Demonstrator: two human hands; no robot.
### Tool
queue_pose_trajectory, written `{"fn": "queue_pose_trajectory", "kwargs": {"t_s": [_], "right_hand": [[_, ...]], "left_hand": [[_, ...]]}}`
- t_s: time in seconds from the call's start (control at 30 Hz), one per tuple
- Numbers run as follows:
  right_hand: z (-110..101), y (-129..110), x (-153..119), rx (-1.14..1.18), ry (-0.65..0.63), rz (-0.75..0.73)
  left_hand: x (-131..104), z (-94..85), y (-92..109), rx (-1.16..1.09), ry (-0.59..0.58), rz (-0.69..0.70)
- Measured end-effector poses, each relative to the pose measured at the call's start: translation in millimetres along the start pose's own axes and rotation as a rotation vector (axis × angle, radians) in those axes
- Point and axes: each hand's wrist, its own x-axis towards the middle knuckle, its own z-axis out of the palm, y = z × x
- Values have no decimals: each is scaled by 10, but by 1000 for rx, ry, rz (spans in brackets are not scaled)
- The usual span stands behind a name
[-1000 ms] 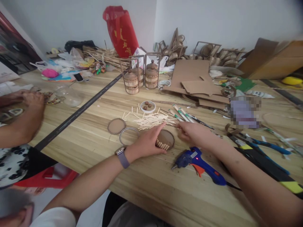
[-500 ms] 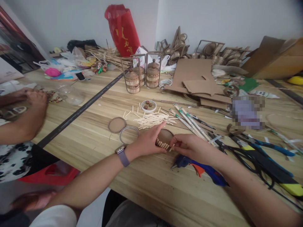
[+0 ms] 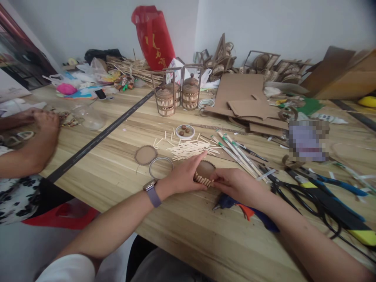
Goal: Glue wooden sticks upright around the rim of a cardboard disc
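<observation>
A small round cardboard base (image 3: 205, 169) with a ridged rim stands on the table, with short wooden sticks (image 3: 203, 180) upright along its near side. My left hand (image 3: 186, 176) is curved around its left side, thumb at the far edge and fingers at the near edge. At the right end of the stick row my right hand (image 3: 230, 181) pinches a short wooden stick against the rim; its fingertips mostly hide that stick. A pile of loose sticks (image 3: 192, 149) lies just beyond. Below my right hand is a blue glue gun (image 3: 226, 201), partly covered by my forearm.
Left of my hands lie a ridged cardboard disc (image 3: 146, 155) and a ring (image 3: 161, 167). Beyond stand small lidded baskets in frames (image 3: 165, 101) and a dish of brown beads (image 3: 185, 132). Scissors (image 3: 308, 199) and pliers (image 3: 337, 184) lie right. Another person's hand (image 3: 45, 119) rests at left.
My right hand's fingers have closed in at the rim, and the stick seen at its fingertips is now mostly hidden. My left hand keeps its hold; the view has shifted slightly.
</observation>
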Motion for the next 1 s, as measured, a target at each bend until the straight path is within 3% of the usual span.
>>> {"fn": "queue_pose_trajectory", "kwargs": {"t_s": [0.23,1.0], "right_hand": [[9,-8,5,-120,9,-22],[45,19,3,-187,46,-89]], "left_hand": [[2,10,-16,5,0,8],[11,-13,6,3,-31,-2]]}}
